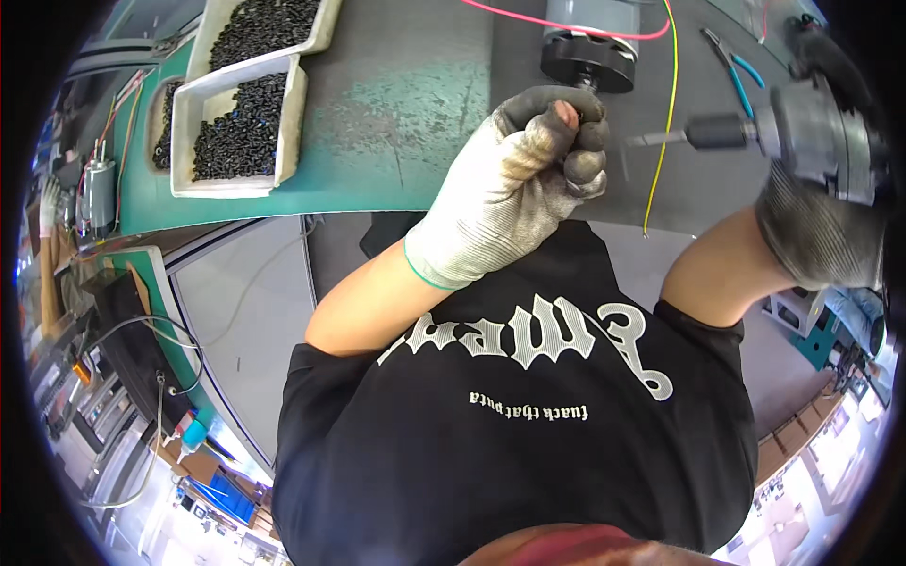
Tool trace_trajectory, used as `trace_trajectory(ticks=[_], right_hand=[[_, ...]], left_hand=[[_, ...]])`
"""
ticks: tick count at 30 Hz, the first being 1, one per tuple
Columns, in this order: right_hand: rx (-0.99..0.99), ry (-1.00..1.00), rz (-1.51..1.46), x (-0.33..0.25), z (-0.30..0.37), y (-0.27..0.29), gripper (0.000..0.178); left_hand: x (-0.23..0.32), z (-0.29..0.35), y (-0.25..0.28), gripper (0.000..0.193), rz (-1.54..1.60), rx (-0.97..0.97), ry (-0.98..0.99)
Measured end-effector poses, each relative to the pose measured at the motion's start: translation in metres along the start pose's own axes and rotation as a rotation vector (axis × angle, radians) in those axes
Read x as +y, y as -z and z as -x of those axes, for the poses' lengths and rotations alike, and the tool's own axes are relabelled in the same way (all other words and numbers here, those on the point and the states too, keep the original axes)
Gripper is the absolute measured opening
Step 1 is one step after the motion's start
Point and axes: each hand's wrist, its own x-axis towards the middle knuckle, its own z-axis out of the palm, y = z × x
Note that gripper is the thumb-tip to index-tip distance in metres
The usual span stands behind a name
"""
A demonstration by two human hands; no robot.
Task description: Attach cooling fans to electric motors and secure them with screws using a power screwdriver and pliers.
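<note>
Motor [587,42] just above left hand [514,184]

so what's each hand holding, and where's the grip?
Right hand grips the powered screwdriver around its body. Left hand is a closed fist below the motor; whether it holds anything cannot be told.

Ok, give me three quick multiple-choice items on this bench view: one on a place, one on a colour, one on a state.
1. The trays of black screws lie where?
A upper left
B lower right
C centre

2. The wire hanging beside the motor is:
A white
B yellow
C black

3. The left hand is:
A spread flat
B closed in a fist
C out of view

Answers: 1 A, the trays sit at the upper left of the bench; 2 B, a yellow strand hangs down; 3 B, the gloved fingers are curled shut below the motor.
</note>
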Motion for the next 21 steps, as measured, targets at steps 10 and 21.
trace_trajectory(ticks=[10,21], right_hand=[[-0.026,0.020,-0.033,0.027,0.049,-0.070,0.037],[-0.080,0.020,-0.082,0.044,0.044,-0.094,0.033]], left_hand=[[-0.017,0.005,-0.008,0.022,-0.134,0.153,-0.013],[-0.023,0.000,0.006,0.035,-0.263,0.159,0.228]])
